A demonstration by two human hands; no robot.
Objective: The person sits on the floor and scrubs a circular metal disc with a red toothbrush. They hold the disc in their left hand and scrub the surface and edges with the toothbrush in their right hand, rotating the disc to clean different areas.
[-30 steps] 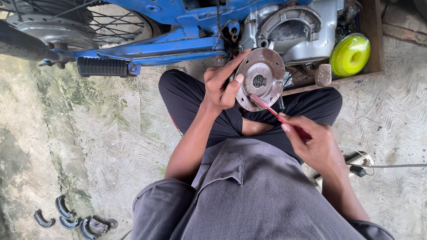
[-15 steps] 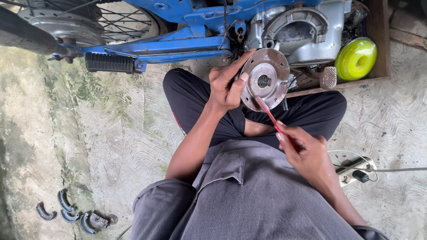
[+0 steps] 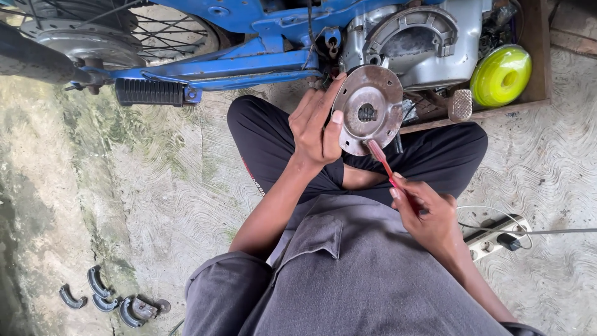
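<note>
The round metal plate [image 3: 371,111], rusted and with a centre hole, is held up above the lap, just before the grey engine casing [image 3: 413,37] of the blue motorcycle [image 3: 249,37]. The left hand [image 3: 317,121] is closed on its left edge. The right hand [image 3: 426,214] grips a red-handled brush [image 3: 382,160], whose tip touches the plate's lower rim; curved brake shoes [image 3: 102,297] lie well apart on the concrete floor [image 3: 143,186].
</note>
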